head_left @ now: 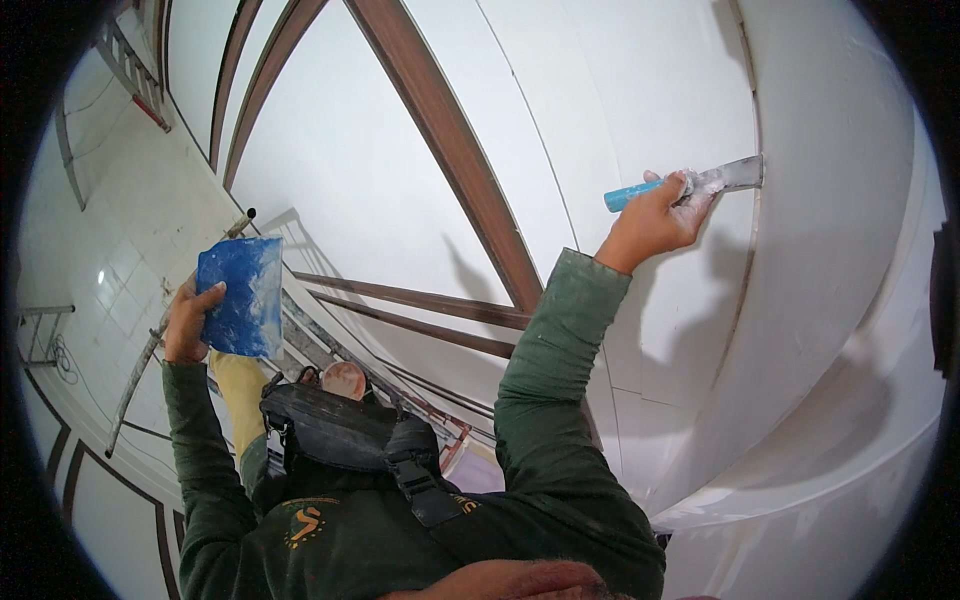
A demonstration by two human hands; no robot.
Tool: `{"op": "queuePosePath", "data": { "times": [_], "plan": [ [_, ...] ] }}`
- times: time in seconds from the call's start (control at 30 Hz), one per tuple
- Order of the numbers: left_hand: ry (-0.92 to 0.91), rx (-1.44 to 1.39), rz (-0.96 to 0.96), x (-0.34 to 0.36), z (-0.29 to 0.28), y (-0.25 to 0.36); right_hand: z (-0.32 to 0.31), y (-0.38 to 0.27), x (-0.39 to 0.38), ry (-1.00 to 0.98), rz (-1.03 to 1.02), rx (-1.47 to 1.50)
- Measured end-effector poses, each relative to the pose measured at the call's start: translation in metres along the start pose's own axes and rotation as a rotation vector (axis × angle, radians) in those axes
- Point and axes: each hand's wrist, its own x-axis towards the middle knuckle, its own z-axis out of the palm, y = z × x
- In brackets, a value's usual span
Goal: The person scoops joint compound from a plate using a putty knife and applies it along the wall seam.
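My right hand is closed round a putty knife with a blue handle. White paste smears its fingers and the base of the metal blade, whose tip touches the brownish seam between the white wall panel and the pale curved surface beside it. At the left, my left hand grips a flat blue plastic sheet by its edge, thumb on top. White residue streaks that sheet, mostly along its right side.
Dark brown trim crosses the white wall. Below me stands metal scaffolding on a tiled floor. A round tub sits near my black waist bag. A ladder is at the far left.
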Motion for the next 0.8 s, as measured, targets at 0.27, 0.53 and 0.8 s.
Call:
{"op": "queuePosePath", "data": {
  "times": [0.27, 0.53, 0.8],
  "plan": [
    [-0.049, -0.045, 0.003, -0.004, 0.01, 0.006, 0.013, -0.001, 0.005, 0.021, 0.019, -0.011],
    [-0.035, -0.061, 0.01, -0.004, 0.006, -0.001, 0.012, -0.01, 0.02, -0.033, 0.105, -0.11],
    [-0.049, -0.061, 0.007, -0.008, 0.015, 0.01, -0.003, -0.044, 0.032, -0.165, 0.378, -0.07]
  ]
}}
